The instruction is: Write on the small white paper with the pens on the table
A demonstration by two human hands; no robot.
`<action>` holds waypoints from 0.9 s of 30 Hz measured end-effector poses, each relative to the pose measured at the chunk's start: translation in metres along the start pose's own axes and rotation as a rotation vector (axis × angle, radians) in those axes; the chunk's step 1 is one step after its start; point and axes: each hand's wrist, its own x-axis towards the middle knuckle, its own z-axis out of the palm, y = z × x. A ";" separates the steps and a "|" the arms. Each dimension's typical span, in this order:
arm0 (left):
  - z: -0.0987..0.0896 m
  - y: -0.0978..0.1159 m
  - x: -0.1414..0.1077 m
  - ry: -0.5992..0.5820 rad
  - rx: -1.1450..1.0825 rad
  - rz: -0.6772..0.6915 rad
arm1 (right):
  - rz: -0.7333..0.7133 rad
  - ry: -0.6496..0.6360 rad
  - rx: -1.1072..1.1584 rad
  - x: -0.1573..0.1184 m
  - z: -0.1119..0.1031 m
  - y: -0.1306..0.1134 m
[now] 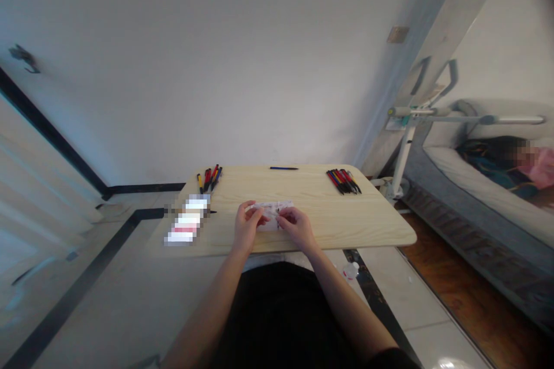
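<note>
A light wooden table (346, 219) stands before me. Near its front edge, my left hand (247, 225) and my right hand (298, 226) face each other over a pale, thin sheet or packet (271, 223). Both hands are closed, thumbs and fingers pinched on the pale item, one at each side. Small dark marks show on it by my right fingertips. Whether a smaller piece is between the fingers is too small to tell.
Pens with red, yellow and blue barrels (209, 177) lie at the back left, more pens (343, 181) at the back right, one blue pen (284, 168) at the back edge. A blurred-out item (189, 220) lies left. A bottle (351, 270) is on the floor; a person lies on the sofa.
</note>
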 end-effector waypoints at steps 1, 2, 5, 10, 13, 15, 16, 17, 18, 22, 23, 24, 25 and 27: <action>0.000 -0.001 0.001 0.004 -0.003 0.000 | 0.001 0.004 -0.005 0.000 0.000 0.000; -0.001 -0.001 0.001 0.006 -0.006 0.000 | 0.003 0.004 -0.006 0.000 0.000 0.000; -0.001 -0.002 0.002 0.010 -0.011 0.004 | 0.012 0.000 0.000 0.001 0.000 0.000; -0.001 -0.001 0.001 0.007 -0.012 0.011 | 0.028 0.002 -0.004 0.001 0.000 0.000; -0.001 -0.001 0.001 -0.002 -0.012 0.011 | 0.026 -0.003 -0.003 0.001 0.000 0.000; 0.000 -0.001 0.001 -0.003 -0.014 0.010 | 0.020 -0.008 0.000 0.001 0.000 0.000; 0.000 -0.001 0.001 -0.003 -0.015 0.009 | 0.018 -0.009 0.003 0.000 0.001 0.001; 0.000 -0.001 0.001 -0.001 -0.015 0.006 | 0.017 -0.007 0.005 0.000 0.001 0.001; 0.000 -0.001 0.001 0.001 -0.014 0.003 | 0.016 0.000 0.002 0.000 0.001 0.001; 0.001 0.000 0.000 0.001 -0.009 0.004 | -0.006 0.016 -0.043 0.000 0.000 0.001; 0.001 0.000 0.000 0.000 -0.008 0.006 | -0.012 0.019 -0.051 0.000 0.000 0.001; 0.001 0.000 0.000 0.000 -0.007 0.008 | -0.013 0.019 -0.055 0.000 0.000 0.000; 0.001 0.000 0.000 0.001 -0.006 0.008 | -0.013 0.017 -0.059 0.000 0.000 0.000; 0.001 0.001 0.000 0.005 -0.008 0.003 | -0.007 0.014 -0.061 0.001 0.000 -0.001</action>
